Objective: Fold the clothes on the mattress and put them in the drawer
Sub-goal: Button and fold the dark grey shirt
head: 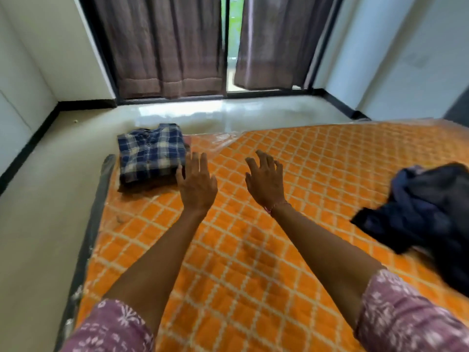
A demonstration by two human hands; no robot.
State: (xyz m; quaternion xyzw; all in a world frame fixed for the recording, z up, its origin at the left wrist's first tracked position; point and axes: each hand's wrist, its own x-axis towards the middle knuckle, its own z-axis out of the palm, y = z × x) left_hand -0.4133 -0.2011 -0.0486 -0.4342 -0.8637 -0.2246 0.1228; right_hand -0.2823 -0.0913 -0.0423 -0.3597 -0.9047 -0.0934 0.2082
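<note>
The dark clothes pile [426, 212] runs off the right edge and is smeared, so can't tell which garments are in it. The mattress [253, 250] is cut off at bottom and right. Whatever's under the folded plaid shirt [152, 153] stays hidden.

Left arm: stretched forward, bare to a purple patterned sleeve.
Left hand [196, 185]: held flat, back upward, fingers straight and close together.
Right arm: stretched forward, thread worn at the wrist.
Right hand [265, 181]: raised, fingers spread, slightly bent, nothing held.
</note>
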